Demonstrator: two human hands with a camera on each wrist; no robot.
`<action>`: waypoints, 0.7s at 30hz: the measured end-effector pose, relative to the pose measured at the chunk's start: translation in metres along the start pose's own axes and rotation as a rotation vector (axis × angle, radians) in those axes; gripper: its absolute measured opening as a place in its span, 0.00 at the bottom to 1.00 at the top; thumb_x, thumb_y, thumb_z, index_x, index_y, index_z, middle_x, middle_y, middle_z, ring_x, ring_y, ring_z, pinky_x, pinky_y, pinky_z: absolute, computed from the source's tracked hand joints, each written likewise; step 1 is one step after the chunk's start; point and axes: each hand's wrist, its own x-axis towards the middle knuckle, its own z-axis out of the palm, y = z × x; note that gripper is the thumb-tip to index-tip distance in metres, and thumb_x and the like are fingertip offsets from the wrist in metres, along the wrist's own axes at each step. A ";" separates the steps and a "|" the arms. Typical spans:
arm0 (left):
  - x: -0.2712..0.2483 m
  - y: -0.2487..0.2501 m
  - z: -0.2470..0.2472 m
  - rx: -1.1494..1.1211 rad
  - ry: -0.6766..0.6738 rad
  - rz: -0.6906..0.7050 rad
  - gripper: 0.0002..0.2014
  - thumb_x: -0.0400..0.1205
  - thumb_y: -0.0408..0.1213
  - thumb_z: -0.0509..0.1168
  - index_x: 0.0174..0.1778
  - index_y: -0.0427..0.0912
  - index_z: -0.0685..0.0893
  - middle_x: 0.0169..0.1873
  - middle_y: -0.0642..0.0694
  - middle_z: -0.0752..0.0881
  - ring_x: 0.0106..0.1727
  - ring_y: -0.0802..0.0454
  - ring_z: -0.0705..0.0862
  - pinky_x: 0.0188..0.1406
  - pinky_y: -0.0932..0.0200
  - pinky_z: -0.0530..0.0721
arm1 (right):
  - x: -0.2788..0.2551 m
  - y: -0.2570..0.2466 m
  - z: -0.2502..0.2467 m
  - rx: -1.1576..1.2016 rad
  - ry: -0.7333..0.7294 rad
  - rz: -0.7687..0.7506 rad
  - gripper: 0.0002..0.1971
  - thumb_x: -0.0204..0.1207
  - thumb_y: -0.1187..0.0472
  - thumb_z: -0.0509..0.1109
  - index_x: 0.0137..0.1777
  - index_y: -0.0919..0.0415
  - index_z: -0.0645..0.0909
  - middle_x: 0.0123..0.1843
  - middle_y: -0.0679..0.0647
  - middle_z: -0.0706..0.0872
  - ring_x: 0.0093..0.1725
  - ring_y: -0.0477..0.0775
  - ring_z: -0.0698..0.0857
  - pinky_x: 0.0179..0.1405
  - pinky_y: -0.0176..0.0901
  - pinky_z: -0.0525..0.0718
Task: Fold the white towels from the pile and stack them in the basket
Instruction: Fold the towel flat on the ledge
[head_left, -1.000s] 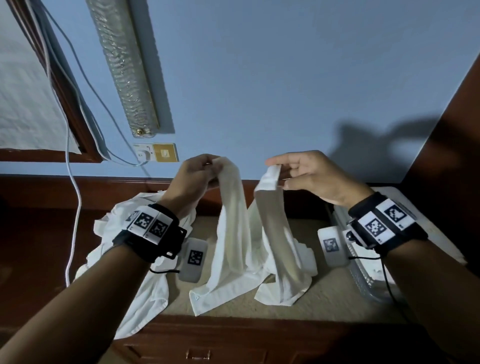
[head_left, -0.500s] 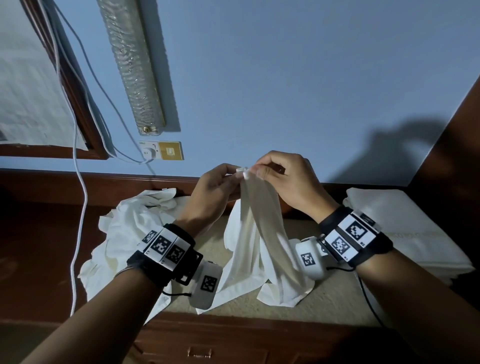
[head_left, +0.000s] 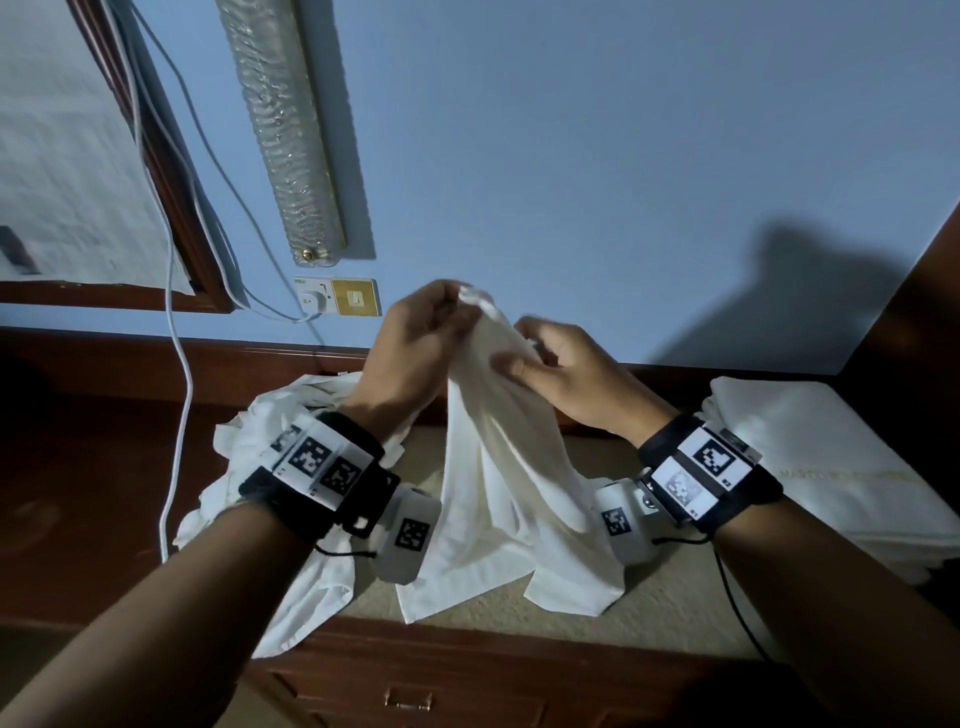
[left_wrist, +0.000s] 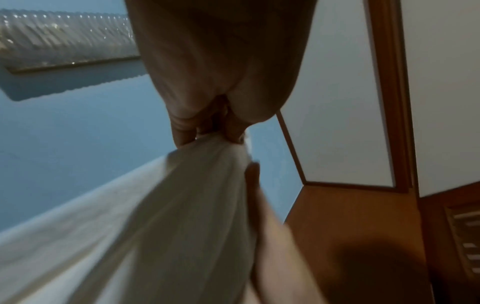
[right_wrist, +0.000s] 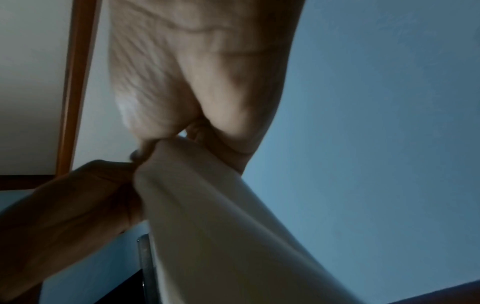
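While we held towel (head_left: 498, 457) up, left hand (head_left: 415, 343) pinched top corners; right hand (head_left: 561, 374) gripped cloth just below, fingers curled. Rest hung beneath fingers onto counter (head_left: 675, 597). Our worry: corners slipping apart, fold going crooked.

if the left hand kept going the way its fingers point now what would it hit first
Almost at once the right hand, which holds the same towel just beside the left hand. Past that lies the blue wall, though depth is unclear.
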 end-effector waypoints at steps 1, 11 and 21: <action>0.008 0.004 -0.009 0.013 0.024 0.018 0.08 0.89 0.35 0.64 0.51 0.48 0.88 0.40 0.53 0.90 0.44 0.53 0.86 0.45 0.53 0.83 | 0.001 0.004 -0.001 0.006 -0.066 0.045 0.23 0.81 0.39 0.73 0.46 0.62 0.82 0.35 0.45 0.83 0.35 0.48 0.81 0.37 0.45 0.74; 0.065 -0.034 -0.191 0.371 0.450 -0.069 0.09 0.82 0.46 0.63 0.44 0.52 0.88 0.39 0.45 0.85 0.44 0.49 0.81 0.43 0.50 0.77 | -0.052 0.117 -0.037 -0.559 -0.526 0.644 0.15 0.69 0.39 0.83 0.37 0.46 0.85 0.34 0.42 0.92 0.36 0.45 0.90 0.40 0.37 0.81; 0.066 -0.074 -0.209 0.486 0.616 -0.184 0.11 0.89 0.40 0.60 0.57 0.41 0.86 0.47 0.38 0.83 0.47 0.46 0.79 0.38 0.52 0.77 | -0.078 0.189 -0.125 -1.016 -0.250 0.824 0.31 0.73 0.56 0.66 0.78 0.58 0.75 0.74 0.60 0.83 0.72 0.62 0.84 0.70 0.55 0.83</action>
